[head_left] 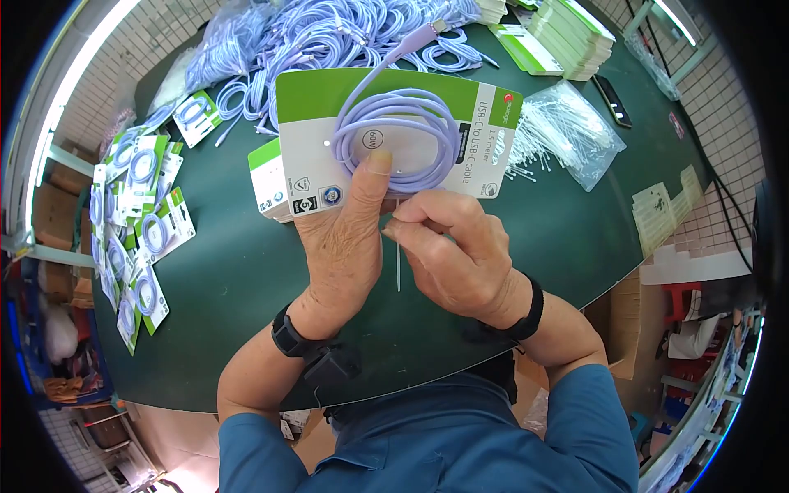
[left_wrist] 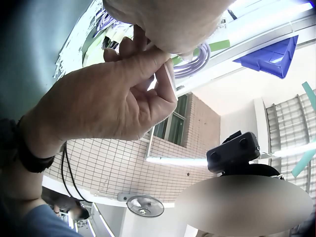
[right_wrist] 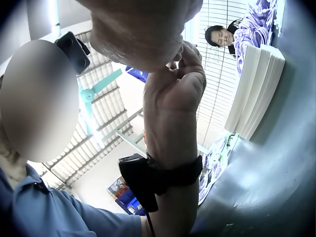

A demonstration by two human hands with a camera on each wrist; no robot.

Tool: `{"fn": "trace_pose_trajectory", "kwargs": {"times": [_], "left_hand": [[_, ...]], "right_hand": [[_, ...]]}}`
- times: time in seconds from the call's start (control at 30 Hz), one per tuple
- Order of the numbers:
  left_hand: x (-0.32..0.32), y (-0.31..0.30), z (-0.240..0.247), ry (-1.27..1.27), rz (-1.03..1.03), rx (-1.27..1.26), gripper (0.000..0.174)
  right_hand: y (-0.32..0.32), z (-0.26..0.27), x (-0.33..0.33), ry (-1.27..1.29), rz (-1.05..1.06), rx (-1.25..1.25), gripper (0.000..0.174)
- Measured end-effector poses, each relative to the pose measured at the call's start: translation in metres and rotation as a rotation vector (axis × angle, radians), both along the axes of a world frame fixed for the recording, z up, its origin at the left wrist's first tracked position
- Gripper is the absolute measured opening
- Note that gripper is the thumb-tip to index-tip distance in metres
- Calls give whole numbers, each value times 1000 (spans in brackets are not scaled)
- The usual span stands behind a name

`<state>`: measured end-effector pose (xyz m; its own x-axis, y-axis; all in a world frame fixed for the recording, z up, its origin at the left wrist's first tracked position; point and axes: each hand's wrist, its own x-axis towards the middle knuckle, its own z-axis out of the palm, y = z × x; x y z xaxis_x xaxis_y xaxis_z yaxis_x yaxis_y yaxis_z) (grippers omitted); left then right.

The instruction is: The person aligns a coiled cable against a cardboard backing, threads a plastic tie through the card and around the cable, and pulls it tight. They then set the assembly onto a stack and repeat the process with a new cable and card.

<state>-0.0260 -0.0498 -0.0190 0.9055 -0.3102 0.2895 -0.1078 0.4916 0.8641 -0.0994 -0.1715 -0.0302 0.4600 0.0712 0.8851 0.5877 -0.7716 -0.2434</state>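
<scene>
My left hand [head_left: 341, 238] holds up a green-and-white printed card [head_left: 308, 94], its thumb pressing over the lower left of a coiled lilac USB-C cable [head_left: 448, 152] that lies on the card's front. One plug end [head_left: 419, 37] of that cable sticks up past the card's top edge. Below the card's lower edge, my right hand [head_left: 464, 259] pinches a thin white cable tie [head_left: 399, 271] between thumb and fingers, its tail hanging down. In the left wrist view the right hand [left_wrist: 113, 96] meets the left hand at the card; the fingers hide where the tie passes through.
Behind the held card lies a stack of cards [head_left: 265, 177]. A heap of lilac cables [head_left: 329, 33] fills the back. Carded cables [head_left: 144, 238] pile at left. White ties in a plastic bag [head_left: 575, 135], stacked cards [head_left: 567, 37] and a phone [head_left: 612, 100] lie at right.
</scene>
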Motion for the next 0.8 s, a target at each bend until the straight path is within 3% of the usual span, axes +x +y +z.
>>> {"fn": "trace_pose_trajectory", "kwargs": {"times": [0.37,0.8], "left_hand": [[-5,2,13,65,-99,-2,44],[-6,5,9,62,-74,23,45]], "right_hand": [[0,-4,0,-64,146,15,35],[3,-5,4,-158,250,8,28]]}}
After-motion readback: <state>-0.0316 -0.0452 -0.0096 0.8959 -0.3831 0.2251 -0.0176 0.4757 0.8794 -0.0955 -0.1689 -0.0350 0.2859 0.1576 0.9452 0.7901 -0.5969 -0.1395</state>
